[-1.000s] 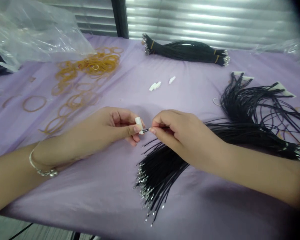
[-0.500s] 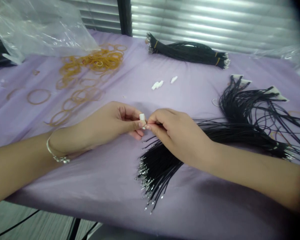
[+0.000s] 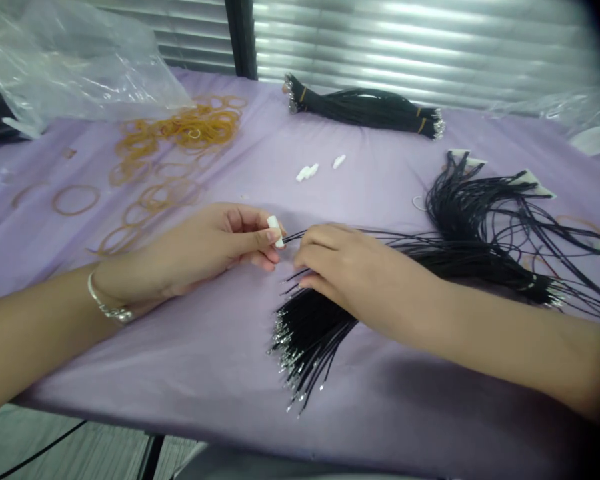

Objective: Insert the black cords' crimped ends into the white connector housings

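Left hand (image 3: 205, 241): pinched upright-leaning white connector (image 3: 275, 233). Right hand (image 3: 347, 270), connector's four o'clock: loosely curled; hold unclear. Wire bundle (image 3: 315, 323): five o'clock. Hazard: snagged strands perhaps tugged attached wires (image 3: 293, 237) loose.

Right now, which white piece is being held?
The white piece pinched in the left hand, with wires at its edge; the other white pieces lie on the cloth.
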Demonstrator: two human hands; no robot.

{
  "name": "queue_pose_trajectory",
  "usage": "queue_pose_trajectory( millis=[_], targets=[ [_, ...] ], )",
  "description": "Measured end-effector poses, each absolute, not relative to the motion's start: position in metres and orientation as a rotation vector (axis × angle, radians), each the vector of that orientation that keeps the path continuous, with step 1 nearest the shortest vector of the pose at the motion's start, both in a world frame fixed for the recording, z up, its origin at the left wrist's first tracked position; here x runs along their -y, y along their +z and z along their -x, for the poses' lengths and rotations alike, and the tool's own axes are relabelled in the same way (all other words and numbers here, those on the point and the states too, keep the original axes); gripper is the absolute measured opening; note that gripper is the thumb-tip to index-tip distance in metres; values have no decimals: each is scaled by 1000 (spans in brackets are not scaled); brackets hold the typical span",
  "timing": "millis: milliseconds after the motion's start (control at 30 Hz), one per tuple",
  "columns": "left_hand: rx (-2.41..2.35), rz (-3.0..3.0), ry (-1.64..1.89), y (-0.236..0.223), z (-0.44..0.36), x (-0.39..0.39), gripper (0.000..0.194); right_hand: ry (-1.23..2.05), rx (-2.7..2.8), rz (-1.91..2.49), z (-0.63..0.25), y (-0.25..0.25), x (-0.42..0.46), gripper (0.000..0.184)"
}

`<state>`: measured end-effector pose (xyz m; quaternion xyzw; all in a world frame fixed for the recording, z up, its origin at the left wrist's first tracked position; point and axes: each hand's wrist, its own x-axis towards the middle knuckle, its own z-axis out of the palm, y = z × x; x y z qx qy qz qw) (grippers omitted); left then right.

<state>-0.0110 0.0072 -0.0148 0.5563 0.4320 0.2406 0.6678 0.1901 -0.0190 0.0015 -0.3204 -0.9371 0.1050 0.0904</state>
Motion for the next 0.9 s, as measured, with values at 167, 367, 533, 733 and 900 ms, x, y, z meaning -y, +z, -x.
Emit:
queue_pose_trajectory(
  millis=[167, 367, 533, 733, 900],
  targets=[
    [-972, -1261, 525, -14, 11, -7, 14, 413, 2937, 938, -189, -3, 18, 13],
    [-988, -1306, 498, -11, 11, -6, 15, 437, 2776, 1088, -194, 3, 22, 11],
    [-937, -1428, 406, -3, 11, -4, 15, 780, 2380, 1264, -197, 15, 12, 14],
    [-930, -1450, 351, 1, 11, -3, 13, 867, 2223, 1227, -196, 9, 6, 15],
    [-922, -1453, 327, 2, 10, -3, 12, 875, 2148, 1271, -195, 5, 9, 15]
  ],
)
